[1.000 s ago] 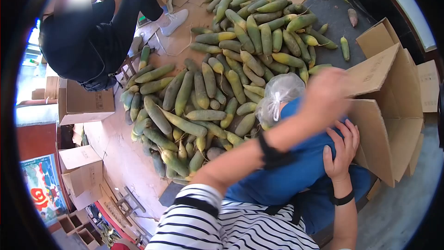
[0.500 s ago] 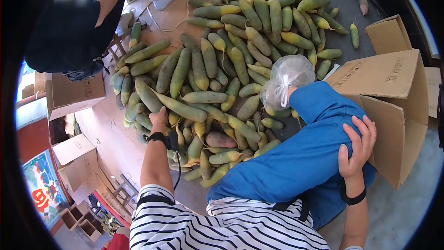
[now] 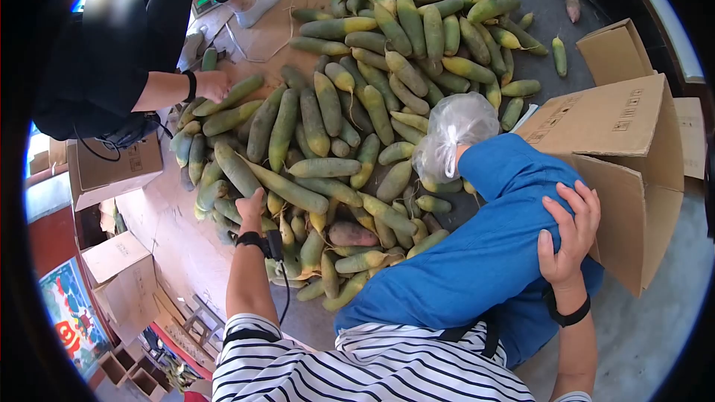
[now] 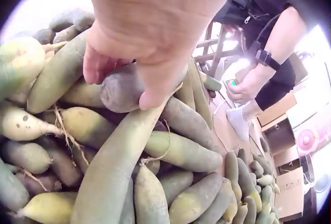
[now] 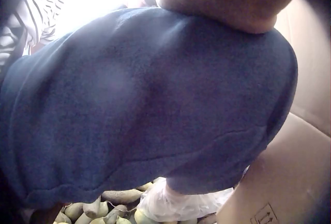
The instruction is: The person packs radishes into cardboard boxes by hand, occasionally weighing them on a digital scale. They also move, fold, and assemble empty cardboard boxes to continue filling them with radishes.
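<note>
My left hand (image 3: 251, 212) is at the near left of a heap of green radishes (image 3: 328, 167). In the left wrist view its thumb and fingers curl round the end of a dark-skinned green radish (image 4: 122, 89). A longer pale green radish (image 4: 116, 164) lies right beside the thumb. My right hand (image 3: 572, 234) rests on the blue-trousered knee (image 3: 514, 186), fingers spread and holding nothing. In the right wrist view the trouser leg hides most of what lies beyond, and only the base of that hand (image 5: 222, 2) shows.
An open cardboard box (image 3: 596, 119) lies on its side at the right. A clear plastic bag (image 3: 458, 130) covers my foot. Across the heap at the left, another person (image 3: 104, 67) reaches a hand (image 3: 214, 85) to the radishes. More boxes (image 3: 119, 260) stand at the left.
My left hand has swung from over the knee across to the left side of the heap and grips a radish. The other person's hand has come down to the heap. My right hand stays on the knee.
</note>
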Motion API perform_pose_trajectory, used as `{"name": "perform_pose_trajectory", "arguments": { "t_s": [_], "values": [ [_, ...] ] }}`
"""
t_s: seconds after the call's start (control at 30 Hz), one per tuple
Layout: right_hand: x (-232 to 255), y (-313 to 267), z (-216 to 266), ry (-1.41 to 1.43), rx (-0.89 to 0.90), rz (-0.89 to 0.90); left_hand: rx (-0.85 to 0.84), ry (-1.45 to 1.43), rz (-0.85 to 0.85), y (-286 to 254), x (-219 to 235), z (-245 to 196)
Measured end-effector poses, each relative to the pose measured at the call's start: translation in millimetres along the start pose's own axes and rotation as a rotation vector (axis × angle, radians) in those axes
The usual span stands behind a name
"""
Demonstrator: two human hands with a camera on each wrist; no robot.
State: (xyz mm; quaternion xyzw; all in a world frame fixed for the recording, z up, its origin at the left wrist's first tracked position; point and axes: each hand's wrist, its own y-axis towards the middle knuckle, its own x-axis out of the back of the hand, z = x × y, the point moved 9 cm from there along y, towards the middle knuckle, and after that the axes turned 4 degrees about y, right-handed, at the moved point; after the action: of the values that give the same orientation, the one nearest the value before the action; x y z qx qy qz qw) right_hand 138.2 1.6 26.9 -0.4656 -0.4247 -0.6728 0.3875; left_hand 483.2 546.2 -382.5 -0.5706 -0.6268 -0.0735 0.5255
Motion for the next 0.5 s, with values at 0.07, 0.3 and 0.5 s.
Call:
{"name": "perform_pose_trajectory", "arguments": {
  "t_s": [0.07,0.3,0.5],
  "values": [
    [-1.2,1.2,1.2,-0.002,-0.001,0.006,-0.003,-0.21,0.027,-23.7,-9.8,-4.2],
    [3.1,-0.1,2.2,0.025,0.001,-0.038,0.096,-0.653,0.283,-132.7,-29.3,-16.5],
    [7.1,-2.7,1.1,0.049,-0.002,-0.074,0.162,-0.755,0.398,-219.9,-9.3,-50.7]
  ]
}}
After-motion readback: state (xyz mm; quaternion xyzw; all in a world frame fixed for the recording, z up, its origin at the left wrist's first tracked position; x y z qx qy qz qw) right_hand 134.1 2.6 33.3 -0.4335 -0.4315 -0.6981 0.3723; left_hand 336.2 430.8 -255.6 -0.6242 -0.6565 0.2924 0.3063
